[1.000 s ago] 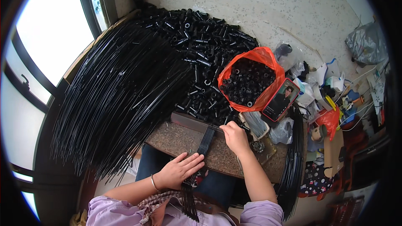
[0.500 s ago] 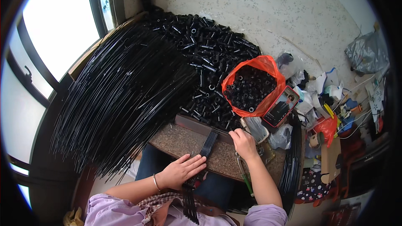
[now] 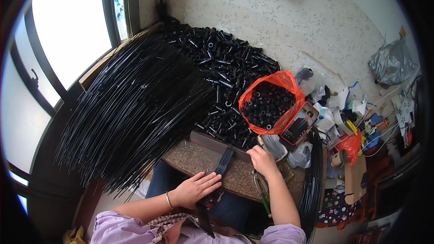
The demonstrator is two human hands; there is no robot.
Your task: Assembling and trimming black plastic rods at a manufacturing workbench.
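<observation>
A row of thin black rods (image 3: 224, 161) lies side by side across the brown speckled tabletop (image 3: 183, 156). Its far ends meet a low dark bar (image 3: 209, 140), and its near part hangs over the front edge toward my lap. My left hand (image 3: 197, 190) rests flat on the row at that edge, fingers stretched out. At the right end of the bar, my right hand (image 3: 263, 159) is closed in a pinch; whatever is between its fingertips is hidden. Green-handled pliers (image 3: 264, 199) lie just below my right hand, partly over the edge.
A large sheaf of long black rods (image 3: 131, 101) fills the left side. Behind the bar are heaped short black tubular pieces (image 3: 226, 61). An orange-red bag (image 3: 296, 91) holds small black parts, with a phone (image 3: 299, 124) leaning beside it. Clutter (image 3: 348, 122) covers the right.
The view has tilted slightly upward, showing more wall. Both hands keep nearly the same places. The hanging near ends of the rods look more bunched together than before.
</observation>
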